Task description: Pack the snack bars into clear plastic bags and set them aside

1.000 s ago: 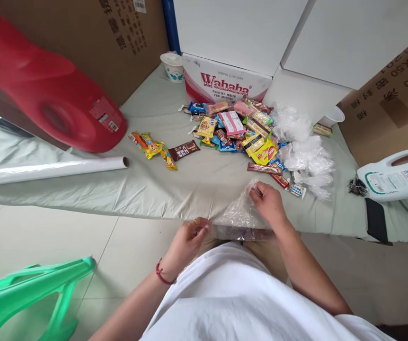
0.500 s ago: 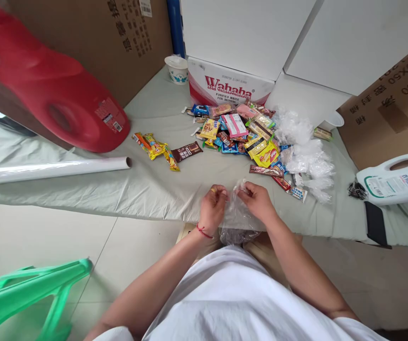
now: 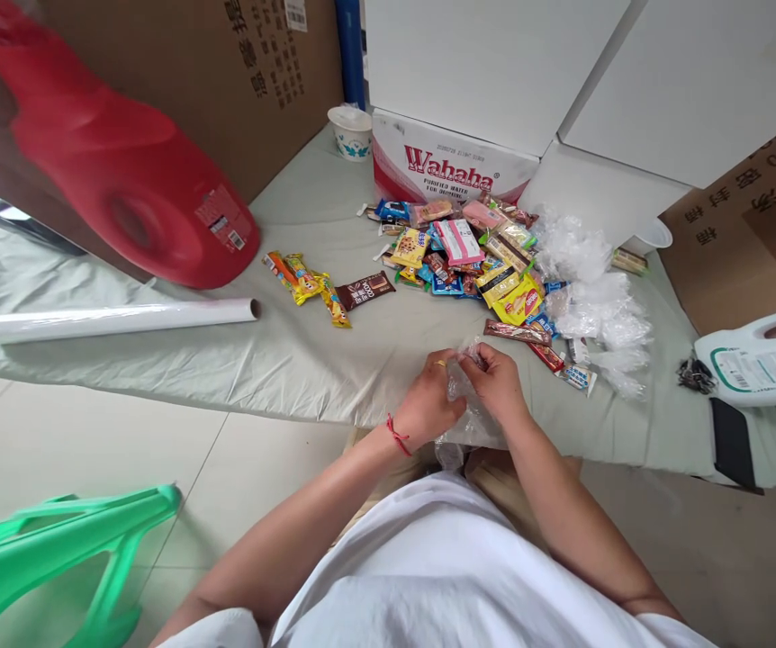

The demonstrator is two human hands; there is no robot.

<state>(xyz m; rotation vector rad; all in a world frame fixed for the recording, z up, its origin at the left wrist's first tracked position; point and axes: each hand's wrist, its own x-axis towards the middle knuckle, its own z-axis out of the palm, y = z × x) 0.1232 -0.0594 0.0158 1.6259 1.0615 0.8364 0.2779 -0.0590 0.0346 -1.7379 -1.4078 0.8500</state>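
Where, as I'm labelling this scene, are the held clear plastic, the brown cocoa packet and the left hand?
Held clear plastic (image 3: 474, 418): head view, part below the fingers (image 3: 488, 357).
Brown cocoa packet (image 3: 366, 291): head view, printed front.
Left hand (image 3: 428, 405): head view, its back.

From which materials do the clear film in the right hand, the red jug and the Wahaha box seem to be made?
Clear film: probably thin plastic, glossy; it is see-through, crinkled and catches highlights.
Red jug: likely moulded plastic, satin finish; it has rounded curves and a soft sheen.
Wahaha box: apparently printed cardboard, finish unclear; flat panel, straight edges.
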